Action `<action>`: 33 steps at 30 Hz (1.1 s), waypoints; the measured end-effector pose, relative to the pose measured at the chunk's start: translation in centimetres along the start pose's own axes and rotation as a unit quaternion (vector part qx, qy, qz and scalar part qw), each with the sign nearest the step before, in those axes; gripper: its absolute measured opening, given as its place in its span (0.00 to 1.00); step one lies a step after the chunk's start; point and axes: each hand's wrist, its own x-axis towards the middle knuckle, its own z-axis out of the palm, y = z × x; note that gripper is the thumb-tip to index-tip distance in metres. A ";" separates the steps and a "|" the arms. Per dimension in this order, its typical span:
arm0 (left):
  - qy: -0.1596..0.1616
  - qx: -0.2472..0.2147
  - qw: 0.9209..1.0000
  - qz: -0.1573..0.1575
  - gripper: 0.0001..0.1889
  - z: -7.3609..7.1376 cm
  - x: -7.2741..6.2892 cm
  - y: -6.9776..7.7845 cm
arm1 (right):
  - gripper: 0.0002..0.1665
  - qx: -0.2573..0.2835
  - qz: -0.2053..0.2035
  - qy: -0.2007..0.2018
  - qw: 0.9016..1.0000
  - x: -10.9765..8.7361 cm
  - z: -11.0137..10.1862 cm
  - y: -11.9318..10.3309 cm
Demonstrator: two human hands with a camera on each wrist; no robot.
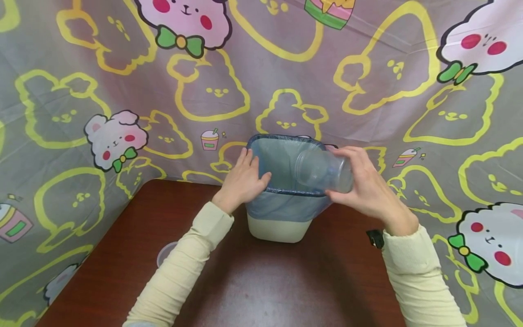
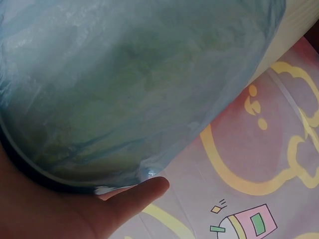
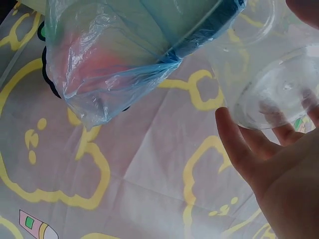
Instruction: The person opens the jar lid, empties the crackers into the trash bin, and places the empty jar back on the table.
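Note:
A cream bin (image 1: 279,230) lined with a blue plastic bag (image 1: 282,206) stands on the table. My left hand (image 1: 244,179) rests against the bin's left rim, its fingers fairly straight; the left wrist view shows a finger (image 2: 134,199) along the bagged edge. With my right hand (image 1: 365,184) I grip a clear plastic jar (image 1: 327,170) by its base end. It lies tipped sideways over the bin's right rim, its mouth toward the inside. In the right wrist view the jar's round base (image 3: 279,89) sits among my fingers. I see no contents in the jar.
A clear round lid (image 1: 165,253) lies on the brown table (image 1: 261,290), partly hidden by my left sleeve. A patterned cloth (image 1: 245,77) hangs close behind the bin. Some loose bag (image 3: 99,94) sticks out on the bin's right side.

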 end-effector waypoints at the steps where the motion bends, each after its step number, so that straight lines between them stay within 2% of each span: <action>1: 0.000 -0.001 1.000 0.001 0.38 0.0 0.0 0.0 | 0.51 0.001 0.002 0.002 1.000 -0.1 0.0 0.0; 12: -0.003 -0.004 1.000 -0.001 0.38 0.0 0.0 0.0 | 0.53 0.006 0.015 0.033 0.999 -1.2 -0.3 0.0; 19: -0.003 -0.006 1.000 -0.004 0.38 0.1 0.0 0.0 | 0.56 0.018 0.060 0.042 0.997 -2.3 -0.3 -0.1; 26: -0.003 -0.001 1.000 -0.001 0.38 0.1 0.0 -0.1 | 0.58 0.033 0.115 0.064 0.991 -3.7 0.1 -0.1; 33: 0.000 0.000 1.000 0.001 0.38 0.2 0.1 -0.1 | 0.63 0.055 0.125 0.079 0.987 -4.7 0.5 0.1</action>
